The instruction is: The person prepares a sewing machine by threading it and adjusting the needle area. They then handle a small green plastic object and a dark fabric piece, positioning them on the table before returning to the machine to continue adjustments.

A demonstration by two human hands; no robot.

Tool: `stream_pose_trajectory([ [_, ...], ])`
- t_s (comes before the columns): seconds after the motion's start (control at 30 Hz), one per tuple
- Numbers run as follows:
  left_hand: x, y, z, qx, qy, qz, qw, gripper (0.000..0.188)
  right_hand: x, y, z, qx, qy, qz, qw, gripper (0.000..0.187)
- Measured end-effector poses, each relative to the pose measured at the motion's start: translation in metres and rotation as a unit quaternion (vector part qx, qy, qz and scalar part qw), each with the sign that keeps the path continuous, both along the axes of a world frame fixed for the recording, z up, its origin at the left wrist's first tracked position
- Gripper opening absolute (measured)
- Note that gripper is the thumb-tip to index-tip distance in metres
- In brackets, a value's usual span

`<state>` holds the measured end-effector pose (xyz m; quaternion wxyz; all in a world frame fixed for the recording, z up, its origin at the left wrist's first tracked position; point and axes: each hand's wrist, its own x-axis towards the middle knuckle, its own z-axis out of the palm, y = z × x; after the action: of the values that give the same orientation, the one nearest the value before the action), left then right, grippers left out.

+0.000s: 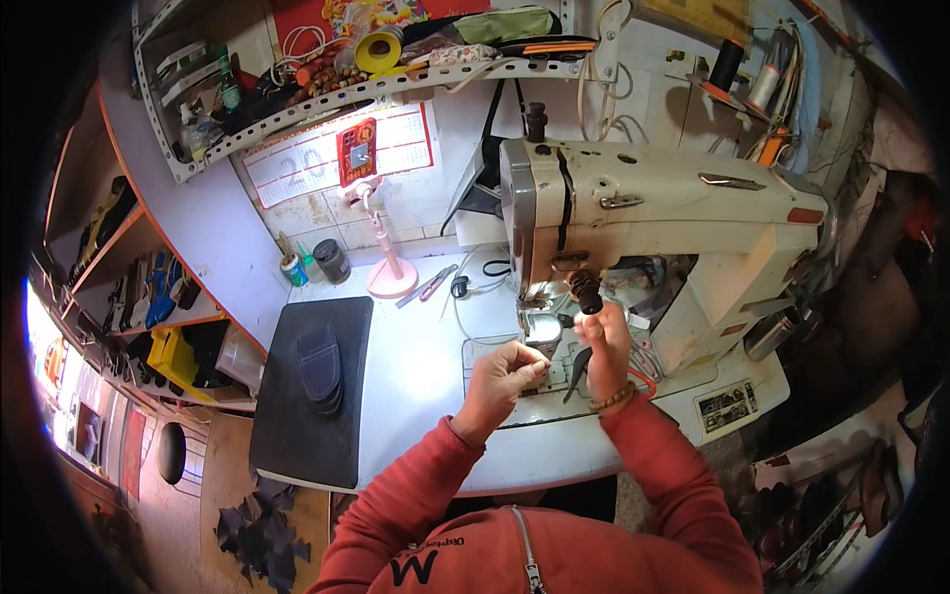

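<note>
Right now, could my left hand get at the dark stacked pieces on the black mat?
Likely yes: between your left hand and the dark pieces, only white tabletop and black mat show.

Cream sewing machine [683, 213]; upright on white table [406, 396]

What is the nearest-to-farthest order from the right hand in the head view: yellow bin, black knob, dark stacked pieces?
1. Black knob: just beyond the right hand
2. Dark stacked pieces: left, on the mat
3. Yellow bin: far left, beyond the mat
</note>
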<state>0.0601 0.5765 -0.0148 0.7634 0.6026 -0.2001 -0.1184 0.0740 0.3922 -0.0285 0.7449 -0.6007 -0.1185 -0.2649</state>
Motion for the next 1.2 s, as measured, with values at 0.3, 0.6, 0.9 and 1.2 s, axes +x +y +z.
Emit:
stream_pose_trajectory([
  [0.3, -0.045, 0.019, -0.057, 0.279, -0.021, -0.093, 0.956, 0.015, -0.041, 0.038, -0.021, 0.066, 0.166, 0.111, 0.978, 0.026],
  [0.6, -0.209, 0.251, -0.185, 0.605, 0.052, 0.005, 0.794, 0.025, -0.053, 0.075, -0.040, 0.116, 0.211, 0.245, 0.939, 0.025],
  [0.9, -0.334, 0.383, -0.319, 0.763, 0.287, -0.116, 0.567, 0.030, -0.080, 0.054, -0.077, 0.077, 0.236, 0.150, 0.957, 0.022],
  [1.2, -0.147, 0.192, -0.114, 0.462, -0.129, 0.092, 0.872, 0.011, -0.027, -0.140, -0.090, -0.454, 0.139, -0.258, 0.841, 0.017],
])
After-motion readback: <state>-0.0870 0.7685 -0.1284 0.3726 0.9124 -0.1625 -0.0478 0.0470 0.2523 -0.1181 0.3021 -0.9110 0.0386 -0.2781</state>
